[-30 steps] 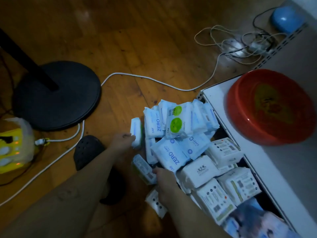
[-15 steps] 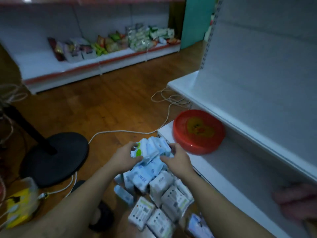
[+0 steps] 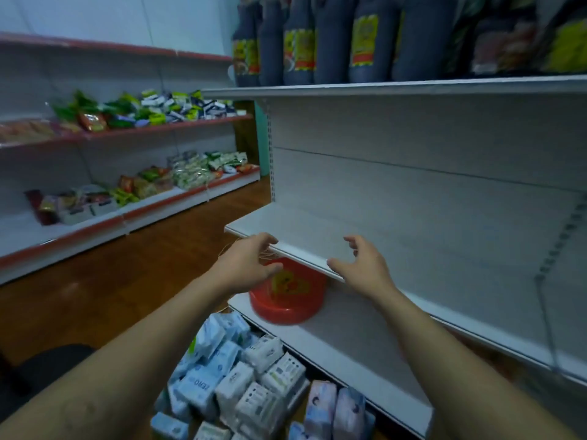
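Both hands up at the front lip of the middle shelf (image 3: 317,230), centre of frame. Left hand (image 3: 251,262): grip apart, fingers loosely spread, nothing in it, fingertips at the lip; cannot tell whether they touch. Right hand (image 3: 365,265): grip likewise apart and empty, thumb by the lip, fingers hovering over the bare shelf board. Judgement: the shelf is sheet metal on side brackets, so stiff and smooth, and unlikely to give. The folded front lip is the only sensible hold, one hand either side. The stock to go on it is probably the pile of wrapped packs (image 3: 235,376) at lower centre, well below the hands. They look light, soft and squashable, with slick plastic film. Best taken several at once, pressed between two palms, since a single loose pinch may slide. Cannot tell whether the pile lies in a box or on the floor. Containers: a red basin (image 3: 287,300) stands on the bottom shelf (image 3: 349,338), directly under the middle shelf's lip and partly hidden by the left hand. A yellow print shows inside it, with no loose contents visible. Dark bottles (image 3: 301,39) with yellow labels line the top shelf (image 3: 413,85).
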{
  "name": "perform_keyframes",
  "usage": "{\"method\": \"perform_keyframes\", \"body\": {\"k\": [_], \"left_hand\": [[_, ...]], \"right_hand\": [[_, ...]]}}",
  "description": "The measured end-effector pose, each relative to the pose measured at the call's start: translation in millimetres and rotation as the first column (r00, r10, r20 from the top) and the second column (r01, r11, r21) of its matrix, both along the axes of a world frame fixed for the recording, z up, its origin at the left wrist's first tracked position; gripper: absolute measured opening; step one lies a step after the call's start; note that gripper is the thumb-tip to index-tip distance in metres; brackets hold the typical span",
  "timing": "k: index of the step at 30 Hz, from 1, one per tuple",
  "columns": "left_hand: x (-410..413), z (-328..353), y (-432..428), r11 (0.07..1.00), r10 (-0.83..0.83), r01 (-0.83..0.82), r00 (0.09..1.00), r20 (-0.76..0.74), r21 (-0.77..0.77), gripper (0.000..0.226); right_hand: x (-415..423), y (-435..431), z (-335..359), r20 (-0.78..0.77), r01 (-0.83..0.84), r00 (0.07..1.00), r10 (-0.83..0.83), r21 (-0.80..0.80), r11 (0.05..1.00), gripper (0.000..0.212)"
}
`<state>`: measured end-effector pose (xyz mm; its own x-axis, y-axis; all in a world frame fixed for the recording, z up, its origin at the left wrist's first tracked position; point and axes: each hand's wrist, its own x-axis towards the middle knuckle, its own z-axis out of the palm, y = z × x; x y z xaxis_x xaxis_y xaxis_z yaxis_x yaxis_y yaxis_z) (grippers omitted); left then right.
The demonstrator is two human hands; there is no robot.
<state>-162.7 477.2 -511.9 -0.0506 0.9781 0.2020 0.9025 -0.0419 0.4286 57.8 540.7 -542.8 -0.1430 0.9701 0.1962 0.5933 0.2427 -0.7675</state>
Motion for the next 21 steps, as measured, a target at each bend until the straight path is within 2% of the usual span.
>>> {"method": "perform_keyframes", "body": {"k": [4,9,15,19,21], "left_hand": [[42,17,-2,0.997,-0.077,0.077,0.997,-0.011,0.002,0.055],[69,-2,-6,0.992,-0.128,0.128,0.992,-0.019,-0.024,0.056],[69,-57,-13,0.981,-0.142,0.138,0.99,-0.02,-0.136,0.057],[56,-107,-15,0.965,-0.14,0.139,0.99,0.007,-0.221,0.059],[48,-133,-12,0.956,-0.118,0.124,0.992,0.038,-0.267,0.059]], "right_hand": [[38,-16,8,-0.052,0.036,0.998,-0.036,-0.004,0.999,0.063],[65,-33,-10,-0.038,0.055,0.998,-0.059,-0.078,0.995,0.065],[67,-51,-52,0.125,0.041,0.992,-0.017,-0.192,0.981,0.075],[51,-51,-89,0.257,0.023,0.964,0.069,-0.338,0.941,0.081],[43,-46,-109,0.25,0.043,0.966,0.071,-0.424,0.905,0.08]]}}
